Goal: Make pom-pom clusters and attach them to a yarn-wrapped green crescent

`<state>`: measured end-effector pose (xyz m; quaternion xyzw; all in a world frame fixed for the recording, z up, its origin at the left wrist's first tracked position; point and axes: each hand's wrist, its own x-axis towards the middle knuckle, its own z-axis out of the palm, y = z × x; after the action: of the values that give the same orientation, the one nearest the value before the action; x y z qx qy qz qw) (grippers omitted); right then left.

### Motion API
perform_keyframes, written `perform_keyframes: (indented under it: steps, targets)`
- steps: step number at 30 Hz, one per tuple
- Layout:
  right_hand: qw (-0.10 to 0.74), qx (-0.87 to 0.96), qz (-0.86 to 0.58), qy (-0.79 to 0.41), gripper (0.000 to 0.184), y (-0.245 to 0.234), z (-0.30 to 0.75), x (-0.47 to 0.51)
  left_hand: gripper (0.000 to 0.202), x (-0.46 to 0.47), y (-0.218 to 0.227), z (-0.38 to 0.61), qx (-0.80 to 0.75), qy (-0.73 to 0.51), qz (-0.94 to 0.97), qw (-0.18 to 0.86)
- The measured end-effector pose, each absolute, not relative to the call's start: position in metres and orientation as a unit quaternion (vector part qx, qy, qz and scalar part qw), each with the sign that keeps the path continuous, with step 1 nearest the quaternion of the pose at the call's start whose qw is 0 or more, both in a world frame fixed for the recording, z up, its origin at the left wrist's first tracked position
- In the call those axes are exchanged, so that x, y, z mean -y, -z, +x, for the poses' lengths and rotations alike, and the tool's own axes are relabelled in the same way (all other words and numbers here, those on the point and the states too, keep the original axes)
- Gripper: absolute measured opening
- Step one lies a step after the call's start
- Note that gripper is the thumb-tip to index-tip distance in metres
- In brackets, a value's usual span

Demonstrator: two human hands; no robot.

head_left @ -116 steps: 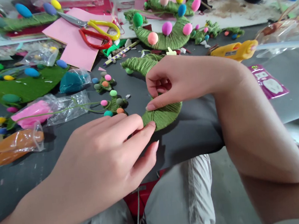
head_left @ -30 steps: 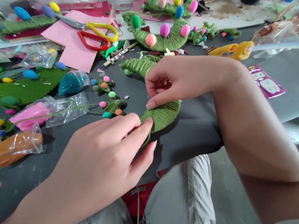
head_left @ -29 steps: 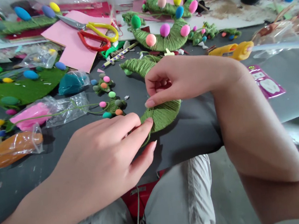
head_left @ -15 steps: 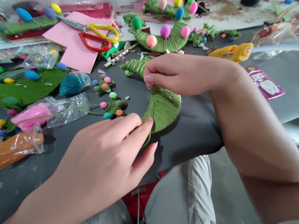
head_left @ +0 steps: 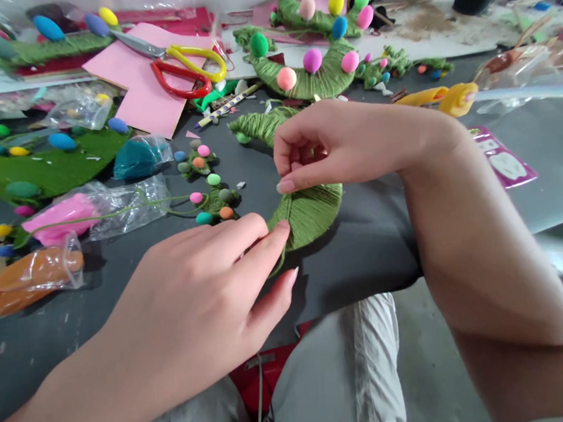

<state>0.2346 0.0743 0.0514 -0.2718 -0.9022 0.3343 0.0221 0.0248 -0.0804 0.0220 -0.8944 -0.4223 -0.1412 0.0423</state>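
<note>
A crescent wrapped in green yarn (head_left: 315, 217) lies on the dark table in front of me. My left hand (head_left: 214, 288) holds its near end, with the index fingertip pressed on the yarn and the thumb apart below. A loose strand of yarn (head_left: 280, 263) shows beside that finger. Over the crescent's middle hovers my right hand (head_left: 329, 142), its fingers loosely curled and the thumb parted from them; I see nothing between them. The right hand hides part of the crescent, whose far tip (head_left: 252, 125) shows beyond it.
Behind are a finished-looking green crescent with coloured balls (head_left: 316, 83), scissors (head_left: 180, 67) on pink card (head_left: 143, 94) and a yellow tool (head_left: 455, 98). At left lie bagged pink clay (head_left: 63, 217), bagged orange clay (head_left: 32, 281) and small ball-studded green pieces (head_left: 220, 197).
My right hand's pinched fingers have loosened, and the thumb has dropped away from the curled fingers. My left hand and the crescent stay where they were.
</note>
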Motion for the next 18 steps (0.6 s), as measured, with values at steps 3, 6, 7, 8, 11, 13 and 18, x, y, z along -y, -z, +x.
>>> perform_keyframes:
  steps: [3,6,7,8,11,13,18]
  targets:
    - [-0.006,0.899,-0.291,-0.326,0.027,-0.0523,0.2328,-0.0734,0.031,0.0799,-0.0220,0.0246,0.422,0.141,-0.895,0.045]
    - [-0.008,0.900,-0.300,-0.317,0.024,-0.0518,0.2324,-0.0735,0.031,0.0806,-0.0221,0.0238,0.421,0.140,-0.895,0.045]
    - [-0.010,0.901,-0.300,-0.314,0.020,-0.0515,0.2327,-0.0738,0.030,0.0808,-0.0220,0.0237,0.421,0.139,-0.895,0.044]
    - [-0.012,0.902,-0.300,-0.312,0.017,-0.0512,0.2330,-0.0741,0.030,0.0810,-0.0220,0.0237,0.420,0.140,-0.895,0.043]
    - [-0.017,0.902,-0.298,-0.312,0.014,-0.0514,0.2341,-0.0747,0.030,0.0807,-0.0219,0.0243,0.420,0.142,-0.896,0.041]
    - [-0.018,0.901,-0.301,-0.313,0.015,-0.0522,0.2344,-0.0746,0.029,0.0803,-0.0223,0.0247,0.419,0.143,-0.896,0.041]
    - [-0.016,0.901,-0.291,-0.321,0.027,-0.0524,0.2332,-0.0736,0.029,0.0806,-0.0238,0.0248,0.415,0.137,-0.899,0.033]
